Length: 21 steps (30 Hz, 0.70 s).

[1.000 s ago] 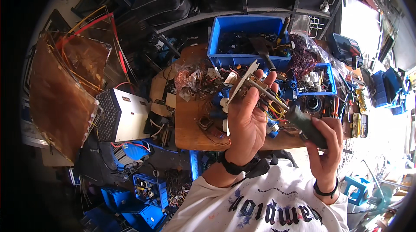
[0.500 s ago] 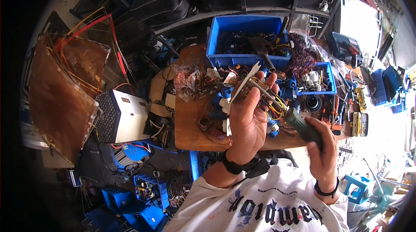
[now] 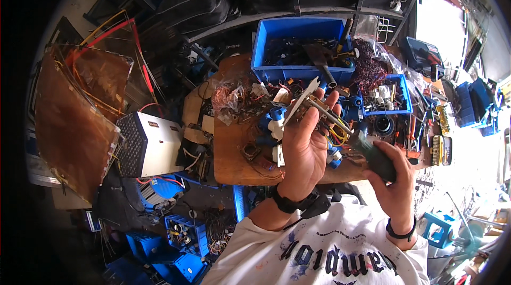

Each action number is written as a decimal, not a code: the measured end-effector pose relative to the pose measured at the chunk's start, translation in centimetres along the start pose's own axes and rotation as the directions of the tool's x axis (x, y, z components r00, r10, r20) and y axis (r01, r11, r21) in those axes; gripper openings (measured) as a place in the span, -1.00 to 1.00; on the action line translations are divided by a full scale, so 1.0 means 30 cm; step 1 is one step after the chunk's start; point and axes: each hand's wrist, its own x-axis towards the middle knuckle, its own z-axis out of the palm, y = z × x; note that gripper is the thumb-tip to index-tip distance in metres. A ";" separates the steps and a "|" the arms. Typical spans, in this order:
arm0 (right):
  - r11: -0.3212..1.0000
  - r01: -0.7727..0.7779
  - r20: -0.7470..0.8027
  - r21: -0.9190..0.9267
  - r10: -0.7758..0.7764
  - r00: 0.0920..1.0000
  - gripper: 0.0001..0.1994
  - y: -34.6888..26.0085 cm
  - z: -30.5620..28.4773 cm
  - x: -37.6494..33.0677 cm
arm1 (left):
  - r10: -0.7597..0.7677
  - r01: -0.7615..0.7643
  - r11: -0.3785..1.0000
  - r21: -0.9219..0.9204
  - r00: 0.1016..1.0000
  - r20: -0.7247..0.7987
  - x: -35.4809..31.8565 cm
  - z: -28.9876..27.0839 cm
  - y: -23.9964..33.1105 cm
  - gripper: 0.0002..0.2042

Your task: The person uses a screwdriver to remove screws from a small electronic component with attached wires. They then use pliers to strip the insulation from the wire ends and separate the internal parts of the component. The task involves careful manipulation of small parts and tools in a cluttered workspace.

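Observation:
My left hand (image 3: 307, 149) is closed on a part with a flat white plate (image 3: 304, 98) and metal pieces, raised above the workbench. In my right hand (image 3: 395, 178) is a screwdriver (image 3: 375, 156) with a thick dark green handle. Its metal shaft runs up and left to the part; my left fingers partly hide where the tip meets it. Yellow and other coloured wires (image 3: 338, 135) show just beyond my left hand. Blue-and-white plug fittings (image 3: 275, 120) lie on the bench beside that hand.
A large blue bin (image 3: 298, 66) of dark parts stands at the back of the wooden workbench (image 3: 234, 165). To its right is a smaller blue tray (image 3: 407, 96) with white pieces. A white metal box (image 3: 159, 144) and brown sheets (image 3: 74, 125) stand left.
My right fingers have shifted on the screwdriver handle, with the thumb now further round it. The handle looks slightly turned. My left hand and the part stay almost in place.

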 end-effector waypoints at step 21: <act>0.843 -0.533 0.040 0.073 0.532 0.846 -0.65 0.155 -0.013 -0.076 | -0.338 0.298 0.924 -0.241 0.930 -0.147 0.017 -0.188 -0.299 -0.82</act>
